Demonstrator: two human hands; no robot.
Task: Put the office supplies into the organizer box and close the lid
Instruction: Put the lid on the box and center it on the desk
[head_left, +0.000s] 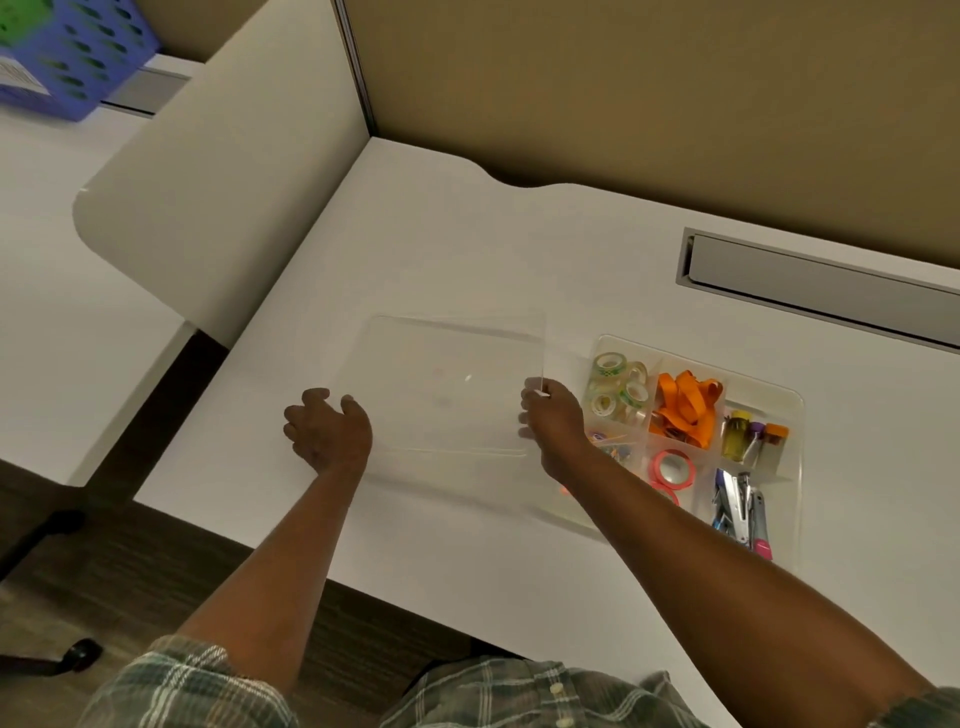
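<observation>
Desk (467, 234): white top with a curved front edge, tan partition behind; a grey cable slot (810, 286) is set into it at the far right.

Lid (441, 384): clear plastic, flat, rectangular with rounded corners, nearly invisible against the white top; it sits at mid-desk, just left of the organizer box and apart from it; its right edge catches the light as a bright line; whether it rests flat or is raised I cannot tell.

Organizer box (789, 415): clear shallow tray with rounded corners, divided into compartments, uncovered; it stands on the desk to the right of the lid, and the right forearm crosses its near left corner.

Right hand (553, 421): at the lid's right edge; thumb and fingers closed in a pinch on that edge.

Left hand (327, 434): at the lid's left side; fingers spread and loosely curved, holding nothing; whether they touch the lid I cannot tell.

Contents of the box, each in its own compartment:
- orange ribbon (685, 408), bunched, far middle;
- patterned tape rolls (618, 387), several, far left;
- staplers (737, 501), metal with blue and pink parts, near right;
- pink tape rolls (672, 467), near middle;
- small vials (756, 439) with yellow, purple and orange caps, far right;
- small coloured clips (615, 444), too small to identify further, beside the right wrist.
</observation>
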